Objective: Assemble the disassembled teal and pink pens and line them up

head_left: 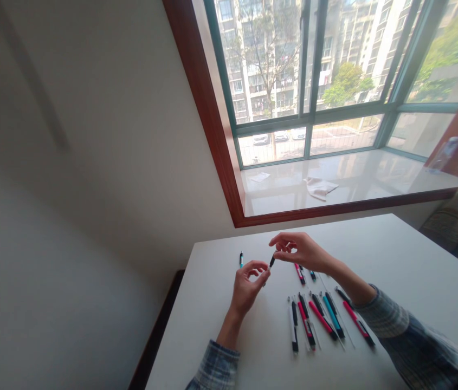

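Observation:
Above the table, my right hand [304, 252] pinches the upper end of a short black pen part [272, 261] between thumb and forefinger. My left hand [247, 287] is closed around the lower end, where a small pale section shows; the rest is hidden by its fingers. Just beyond my left hand lies a teal and black pen [241, 259]. Under my right wrist, a pink and black pen piece [300, 274] and a teal and black piece [313, 275] lie partly covered.
Nearer on the white table [196, 325] lie several pen parts in a row: a white and black one [294, 327], pink barrels [321, 318], a teal barrel [333, 316] and thin refills. A window sill [281, 195] with crumpled tissue [320, 187] lies behind.

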Demonstrator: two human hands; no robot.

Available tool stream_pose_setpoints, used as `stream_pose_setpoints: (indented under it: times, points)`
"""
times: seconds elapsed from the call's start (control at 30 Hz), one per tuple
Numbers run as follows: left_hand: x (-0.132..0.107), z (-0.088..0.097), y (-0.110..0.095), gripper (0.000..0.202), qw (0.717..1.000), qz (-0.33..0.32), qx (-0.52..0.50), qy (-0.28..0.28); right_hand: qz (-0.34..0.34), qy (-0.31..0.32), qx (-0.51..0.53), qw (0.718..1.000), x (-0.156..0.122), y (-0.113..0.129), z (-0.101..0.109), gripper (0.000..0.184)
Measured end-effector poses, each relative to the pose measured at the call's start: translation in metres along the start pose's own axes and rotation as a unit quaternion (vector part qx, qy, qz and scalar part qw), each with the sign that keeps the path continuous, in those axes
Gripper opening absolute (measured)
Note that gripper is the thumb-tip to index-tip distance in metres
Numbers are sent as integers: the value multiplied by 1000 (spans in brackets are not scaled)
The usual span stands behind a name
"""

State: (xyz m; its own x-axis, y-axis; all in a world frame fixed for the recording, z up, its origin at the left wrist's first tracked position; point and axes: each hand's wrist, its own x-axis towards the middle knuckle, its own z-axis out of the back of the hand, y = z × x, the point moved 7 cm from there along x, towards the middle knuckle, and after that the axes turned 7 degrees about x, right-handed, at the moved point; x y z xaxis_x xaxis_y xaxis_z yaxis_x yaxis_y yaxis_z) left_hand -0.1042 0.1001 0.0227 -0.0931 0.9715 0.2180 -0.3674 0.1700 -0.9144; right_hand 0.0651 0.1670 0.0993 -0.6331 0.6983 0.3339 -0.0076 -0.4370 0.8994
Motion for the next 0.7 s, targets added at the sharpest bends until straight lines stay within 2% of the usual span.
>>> stream_pose_setpoints:
  times: [0.47, 0.7]
  points:
    - [0, 0, 3, 13, 1000, -1, 8, -2, 0, 33, -22, 999, -1, -1, -2, 22]
    - [1, -1, 1, 15, 1000, -2, 19, 2, 5, 30, -100, 995, -1, 6, -1, 25]
